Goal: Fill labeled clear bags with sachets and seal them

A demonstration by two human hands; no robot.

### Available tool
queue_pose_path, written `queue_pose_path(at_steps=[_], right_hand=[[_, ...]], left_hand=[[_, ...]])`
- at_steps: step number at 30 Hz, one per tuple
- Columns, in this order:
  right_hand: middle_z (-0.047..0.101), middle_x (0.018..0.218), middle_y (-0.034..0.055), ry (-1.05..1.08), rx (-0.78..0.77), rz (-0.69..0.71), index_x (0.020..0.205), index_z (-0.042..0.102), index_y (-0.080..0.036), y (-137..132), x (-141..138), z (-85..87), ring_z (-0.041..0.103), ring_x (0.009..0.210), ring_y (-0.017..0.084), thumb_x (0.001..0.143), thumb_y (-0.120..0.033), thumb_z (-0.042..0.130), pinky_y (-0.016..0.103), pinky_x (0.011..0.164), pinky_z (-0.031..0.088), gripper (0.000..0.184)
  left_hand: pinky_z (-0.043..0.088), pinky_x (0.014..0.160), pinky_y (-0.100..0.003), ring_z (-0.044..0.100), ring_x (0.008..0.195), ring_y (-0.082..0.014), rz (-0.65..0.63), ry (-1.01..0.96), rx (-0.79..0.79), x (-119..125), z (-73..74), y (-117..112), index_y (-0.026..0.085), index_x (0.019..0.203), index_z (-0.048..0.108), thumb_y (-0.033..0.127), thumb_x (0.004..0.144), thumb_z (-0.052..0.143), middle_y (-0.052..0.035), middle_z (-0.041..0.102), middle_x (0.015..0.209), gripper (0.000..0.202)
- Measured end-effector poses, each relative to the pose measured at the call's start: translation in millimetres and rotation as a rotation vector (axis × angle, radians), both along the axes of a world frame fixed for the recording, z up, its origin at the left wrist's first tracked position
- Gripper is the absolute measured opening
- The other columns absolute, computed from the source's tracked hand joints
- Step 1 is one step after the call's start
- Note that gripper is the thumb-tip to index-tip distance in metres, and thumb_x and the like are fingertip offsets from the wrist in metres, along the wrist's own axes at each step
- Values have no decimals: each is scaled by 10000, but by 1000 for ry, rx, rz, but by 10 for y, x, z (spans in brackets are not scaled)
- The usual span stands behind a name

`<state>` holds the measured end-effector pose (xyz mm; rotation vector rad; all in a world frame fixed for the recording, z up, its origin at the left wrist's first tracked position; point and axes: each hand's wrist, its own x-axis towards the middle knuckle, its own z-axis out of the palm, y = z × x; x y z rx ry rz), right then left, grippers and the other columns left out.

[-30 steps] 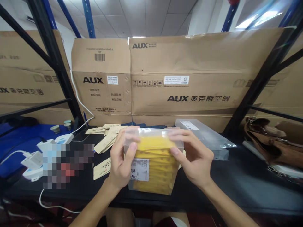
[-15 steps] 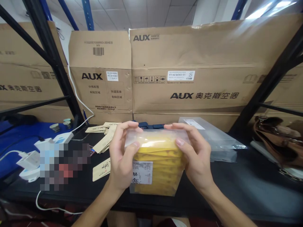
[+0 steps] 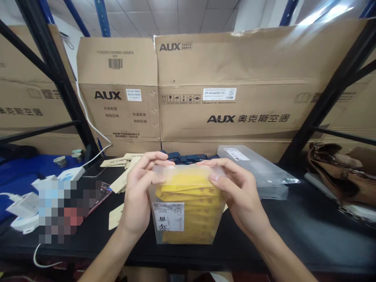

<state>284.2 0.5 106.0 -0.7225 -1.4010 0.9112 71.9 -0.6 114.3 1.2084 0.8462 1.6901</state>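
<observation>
- On my feed the left hand (image 3: 138, 192) is clamped on the left side of a clear plastic pack (image 3: 188, 223), fingers curled over its top edge
- Right hand (image 3: 239, 194) grips the right side the same way, so both hands are firmly on it, nothing let go
- The pack sits mid-frame over the near part of a black workbench (image 3: 308, 231), packed with yellow packets (image 3: 188, 199), white label (image 3: 168, 216) facing me; can't tell if its base touches the bench
- Kraft paper cards (image 3: 120, 176) lie scattered just left of it
- Flat clear plastic bag (image 3: 255, 168) sits on the right, near the right hand
- White power strip (image 3: 70, 174) and blue cloth (image 3: 29, 166) are far left, with a pixelated patch hiding some stuff
- Brown handbag (image 3: 331, 176) sits far right
- AUX cardboard cartons (image 3: 223, 78) stand along the far side
</observation>
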Motion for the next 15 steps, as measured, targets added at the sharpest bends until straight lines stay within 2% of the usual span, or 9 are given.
queue_pose_path(at_steps=[3,6,8,11,15], right_hand=[[810,1244,61,-9,-76,80,1024,828,-270,1,45,51,728,1182,274,892,-358,844,385,973,562,159],[797,1264,60,28,-133,134,987,822,-255,10,51,84,725,1162,265,869,-344,859,371,961,552,153],[795,1220,55,65,-158,157,949,804,-245,6,40,94,727,1114,256,836,-332,879,358,929,548,161],[784,1144,42,96,-168,172,924,774,-238,-11,29,90,715,1037,228,814,-319,890,330,883,528,179],[756,1096,25,89,-147,196,900,745,-235,-18,49,64,678,979,195,833,-316,873,311,863,498,166]], left_hand=[[517,843,-373,717,915,-259,-31,265,44,-86,240,21,211,872,760,273,787,607,-51,792,870,186],[492,883,-406,695,917,-266,78,751,202,-67,518,74,228,855,788,322,815,715,-42,790,896,126],[483,889,-415,689,948,-265,52,1019,311,13,663,123,242,873,812,349,833,748,-40,792,959,131],[474,781,-386,668,860,-228,-120,1171,357,143,768,199,250,834,803,380,897,713,-20,775,910,170],[449,696,-352,642,784,-198,-245,1175,309,196,756,242,240,845,782,393,942,677,-6,763,868,209]])
